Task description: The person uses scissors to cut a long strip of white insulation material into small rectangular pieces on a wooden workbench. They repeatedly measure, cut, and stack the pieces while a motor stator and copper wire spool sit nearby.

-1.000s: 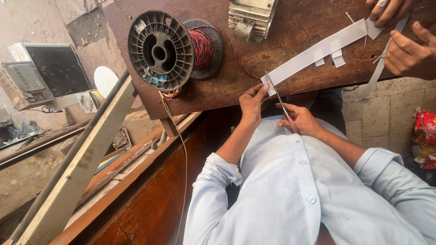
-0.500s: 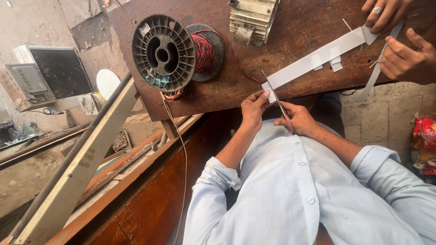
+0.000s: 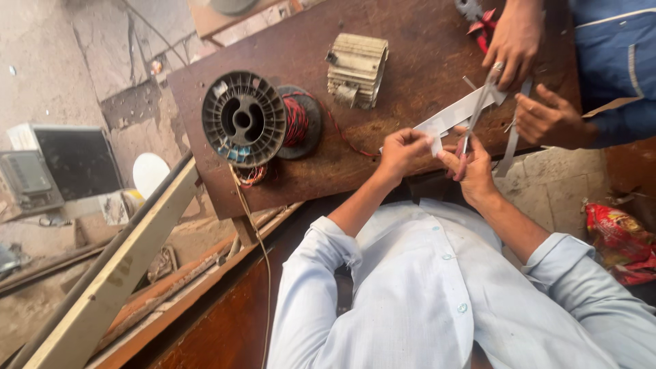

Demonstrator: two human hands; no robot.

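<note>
My left hand (image 3: 402,152) pinches the near end of a long white paper strip (image 3: 451,117) that lies on the brown wooden table (image 3: 410,41). My right hand (image 3: 473,171) is just beside it and grips a thin metal tool (image 3: 470,133) whose tip rests across the strip. At the far end of the strip, another person in a blue shirt has one hand (image 3: 514,42) on the tool's upper part. That person's other hand (image 3: 547,119) holds a grey strip (image 3: 511,147) hanging over the table's edge.
A black plastic spool (image 3: 243,119) with red wire (image 3: 295,121) stands on the table's left part, and a pale ribbed metal block (image 3: 357,68) lies behind it. Red-handled pliers (image 3: 482,20) lie at the far right. A wooden beam (image 3: 116,280) and an old monitor (image 3: 68,164) are on the left, and a red packet (image 3: 618,239) is on the floor.
The other person's hands have come in closer along the strip, one now touching the tool. My hands have moved slightly right along the strip's near end. The view has shifted down.
</note>
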